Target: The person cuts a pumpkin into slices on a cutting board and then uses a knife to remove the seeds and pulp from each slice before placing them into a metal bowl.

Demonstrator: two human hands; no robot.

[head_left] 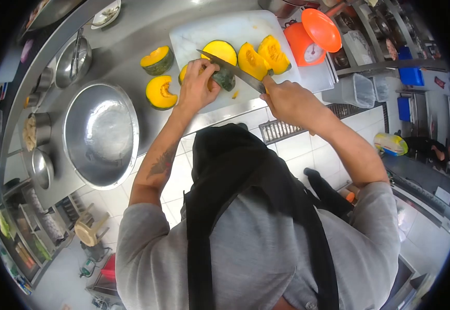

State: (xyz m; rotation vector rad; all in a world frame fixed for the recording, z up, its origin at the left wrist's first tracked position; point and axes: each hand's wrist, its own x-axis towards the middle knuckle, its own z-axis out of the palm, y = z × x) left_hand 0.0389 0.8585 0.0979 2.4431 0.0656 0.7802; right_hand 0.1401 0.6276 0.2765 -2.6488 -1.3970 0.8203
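Left hand (pixel 199 85), fingers half-curled, is steadying a green-rinded yellow pumpkin piece (pixel 226 81) on white plastic board (pixel 191 37), likely stiff, slick-skinned, best held by rind, while right hand (pixel 293 101) is gripping long steel knife (pixel 235 71) firmly.

1 head-worn view, facing forward and down

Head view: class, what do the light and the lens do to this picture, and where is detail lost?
Head view: wide-angle distortion bows straight edges near the rounded black border; glare streaks the large metal bowl; the floor tiles look almost white; the knife blade is fairly clear, while small details soften towards the right edge.
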